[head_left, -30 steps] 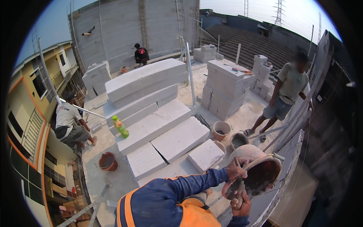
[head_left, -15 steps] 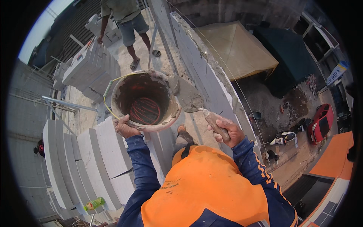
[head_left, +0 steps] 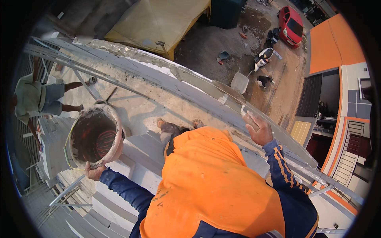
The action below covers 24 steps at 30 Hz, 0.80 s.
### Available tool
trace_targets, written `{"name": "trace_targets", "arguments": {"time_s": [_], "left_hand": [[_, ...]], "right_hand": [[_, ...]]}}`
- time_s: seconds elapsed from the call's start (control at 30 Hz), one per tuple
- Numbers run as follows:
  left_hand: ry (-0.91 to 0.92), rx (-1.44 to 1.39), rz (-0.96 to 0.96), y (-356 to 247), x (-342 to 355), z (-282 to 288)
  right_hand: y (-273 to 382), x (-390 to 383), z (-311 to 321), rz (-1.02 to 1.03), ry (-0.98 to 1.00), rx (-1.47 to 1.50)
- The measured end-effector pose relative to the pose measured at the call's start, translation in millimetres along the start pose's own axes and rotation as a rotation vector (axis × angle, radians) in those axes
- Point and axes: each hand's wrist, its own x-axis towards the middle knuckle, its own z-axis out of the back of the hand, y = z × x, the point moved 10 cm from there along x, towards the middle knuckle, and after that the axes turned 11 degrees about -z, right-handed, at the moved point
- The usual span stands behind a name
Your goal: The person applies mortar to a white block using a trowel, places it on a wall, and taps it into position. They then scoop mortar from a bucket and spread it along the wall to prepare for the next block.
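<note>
My left hand [head_left: 95, 171] grips the near rim of a mortar-caked bucket [head_left: 116, 150], which is tipped so its dark inside shows. Red curved lines show at the bottom of it, and a yellow-green handle [head_left: 66, 148] hangs along its left side. Over on the right, my right hand [head_left: 260, 131] is closed round the handle of a trowel [head_left: 250, 119]. The trowel points at the top of a pale block wall [head_left: 166, 81], where grey mortar lies. Its blade blends with that mortar, so I cannot tell whether it touches.
White blocks [head_left: 115, 208] are stacked at the lower left. Another person [head_left: 35, 95] stands at the far left beside metal poles [head_left: 85, 85]. Beyond the wall, a drop leads to a lower yard with a tan canopy [head_left: 158, 23], motorbike [head_left: 263, 56] and red car [head_left: 291, 27].
My view has turned to the right. The right hand has carried the trowel from beside the bucket over to the wall top. The bucket, still in my left hand, now sits farther left.
</note>
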Motion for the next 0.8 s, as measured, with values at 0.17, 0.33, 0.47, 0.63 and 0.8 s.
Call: {"name": "trace_targets", "arguments": {"time_s": [0.17, 0.33, 0.47, 0.63, 0.8], "left_hand": [[0.032, -0.018, 0.006, -4.6, -13.0, -21.4], [0.115, -0.084, 0.083, -5.7, -38.2, -37.4], [0.028, -0.112, -0.119, -33.2, -60.1, -33.2], [-0.017, -0.268, -0.208, -65.2, -90.5, -47.2], [-0.031, -0.285, -0.153, -72.9, -101.5, -59.9]], "right_hand": [[-29.1, -49.4, 0.8, -0.094, -0.031, -0.264], [-39.7, -84.7, 3.3, -0.131, -0.079, -0.273], [-20.8, -75.4, 5.9, -0.099, -0.081, -0.258], [32.4, -12.7, -39.6, -0.064, 0.044, 0.224], [169.1, 48.5, -123.8, 0.236, 0.346, 0.453]]}}
